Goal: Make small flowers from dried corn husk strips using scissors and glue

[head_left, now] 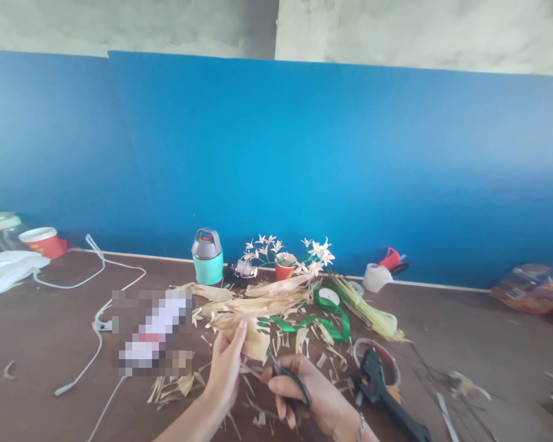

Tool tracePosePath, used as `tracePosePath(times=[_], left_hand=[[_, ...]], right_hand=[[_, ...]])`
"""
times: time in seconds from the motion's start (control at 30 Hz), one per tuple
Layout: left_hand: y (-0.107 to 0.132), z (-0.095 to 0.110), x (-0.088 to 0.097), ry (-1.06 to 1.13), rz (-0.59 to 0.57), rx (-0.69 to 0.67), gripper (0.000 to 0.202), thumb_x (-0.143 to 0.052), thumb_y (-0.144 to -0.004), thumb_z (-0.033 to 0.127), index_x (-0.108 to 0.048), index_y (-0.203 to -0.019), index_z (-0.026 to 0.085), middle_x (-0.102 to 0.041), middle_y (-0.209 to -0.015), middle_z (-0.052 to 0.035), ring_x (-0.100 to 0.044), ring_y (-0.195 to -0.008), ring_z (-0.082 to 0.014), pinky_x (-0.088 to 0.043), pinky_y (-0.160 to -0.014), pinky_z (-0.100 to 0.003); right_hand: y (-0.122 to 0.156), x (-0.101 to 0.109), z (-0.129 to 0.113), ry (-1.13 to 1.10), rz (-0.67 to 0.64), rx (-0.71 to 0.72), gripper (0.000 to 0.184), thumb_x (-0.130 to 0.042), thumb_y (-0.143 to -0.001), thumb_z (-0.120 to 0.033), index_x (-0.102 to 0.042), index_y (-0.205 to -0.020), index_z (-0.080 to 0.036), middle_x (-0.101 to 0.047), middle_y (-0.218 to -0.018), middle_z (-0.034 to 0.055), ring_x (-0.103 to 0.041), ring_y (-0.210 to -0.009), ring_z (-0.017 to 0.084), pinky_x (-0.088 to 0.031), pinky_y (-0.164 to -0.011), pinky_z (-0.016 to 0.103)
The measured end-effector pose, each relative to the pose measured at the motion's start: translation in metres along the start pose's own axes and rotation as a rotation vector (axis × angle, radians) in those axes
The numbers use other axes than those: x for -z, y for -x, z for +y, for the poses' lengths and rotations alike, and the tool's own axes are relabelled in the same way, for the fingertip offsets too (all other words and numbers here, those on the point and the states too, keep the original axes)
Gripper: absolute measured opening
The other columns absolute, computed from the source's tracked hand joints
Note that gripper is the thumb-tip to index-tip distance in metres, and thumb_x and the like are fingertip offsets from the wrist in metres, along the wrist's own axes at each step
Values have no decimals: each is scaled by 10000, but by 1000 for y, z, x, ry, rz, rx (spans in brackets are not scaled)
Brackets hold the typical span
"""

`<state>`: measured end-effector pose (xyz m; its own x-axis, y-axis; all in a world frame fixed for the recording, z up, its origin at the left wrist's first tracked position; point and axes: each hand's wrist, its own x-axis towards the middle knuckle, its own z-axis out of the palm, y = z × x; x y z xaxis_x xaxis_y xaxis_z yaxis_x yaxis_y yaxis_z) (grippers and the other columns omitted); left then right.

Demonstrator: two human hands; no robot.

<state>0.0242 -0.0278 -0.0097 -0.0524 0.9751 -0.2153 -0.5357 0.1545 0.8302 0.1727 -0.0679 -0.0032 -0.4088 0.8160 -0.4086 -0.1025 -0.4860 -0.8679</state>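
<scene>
My left hand [224,368] pinches a pale dried corn husk piece [249,336] above the brown table [50,331]. My right hand [311,396] grips black-handled scissors [288,377], whose blades point up-left into the lower edge of the husk. Both hands are low in the middle of the view. A heap of dried husks [253,299] lies just behind them, with cut scraps [175,387] scattered on the table around my hands.
A black glue gun [387,393] lies right of my right hand. Green ribbon [325,319], a bundle of straw stems [366,310], a teal jar [207,256], a small cup of husk flowers [286,255] and a tape dispenser [382,270] are behind. White cable [96,319] runs left.
</scene>
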Motion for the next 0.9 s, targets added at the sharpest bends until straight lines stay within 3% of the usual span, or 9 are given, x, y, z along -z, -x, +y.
tracePosePath(times=[0.13, 0.4, 0.57, 0.73, 0.9], left_hand=[[8, 3, -4, -108, -53, -33, 295, -688, -663, 399, -656, -759, 122, -606, -523, 19, -517, -424, -91, -396, -406, -182], [8, 5, -5, -163, -19, -73, 300, -683, -654, 406, -682, -731, 116, -634, -535, 4, -571, -493, -127, -463, -489, -208], [2, 2, 3, -275, 84, -125, 341, -684, -638, 431, -683, -750, 109, -676, -619, -24, -611, -599, -184, -471, -534, -239], [-8, -3, 11, -266, 143, -94, 390, -686, -635, 445, -675, -849, 119, -656, -582, -8, -582, -509, -152, -428, -449, -214], [-10, -4, 12, -251, 102, -148, 403, -666, -670, 432, -667, -908, 107, -645, -593, -17, -598, -554, -164, -448, -483, -222]], right_hand=[[-2, -2, 3, -69, -28, 24, 274, -656, -651, -302, -604, -819, -93, -614, -465, -7, -489, -314, 49, -147, -274, 141], [0, 0, 5, -129, -82, 85, 309, -657, -681, -329, -619, -845, -70, -610, -485, 1, -490, -327, 45, -160, -283, 149], [4, -1, -1, -141, -126, 46, 318, -667, -664, -331, -624, -830, -64, -613, -492, 5, -500, -335, 51, -166, -280, 148], [5, 3, -3, -96, -89, 2, 294, -671, -667, -324, -628, -819, -76, -611, -482, -5, -487, -318, 44, -160, -273, 137], [6, 6, -4, -144, -131, -6, 321, -644, -677, -336, -639, -841, -60, -602, -468, -7, -464, -297, 39, -130, -254, 151]])
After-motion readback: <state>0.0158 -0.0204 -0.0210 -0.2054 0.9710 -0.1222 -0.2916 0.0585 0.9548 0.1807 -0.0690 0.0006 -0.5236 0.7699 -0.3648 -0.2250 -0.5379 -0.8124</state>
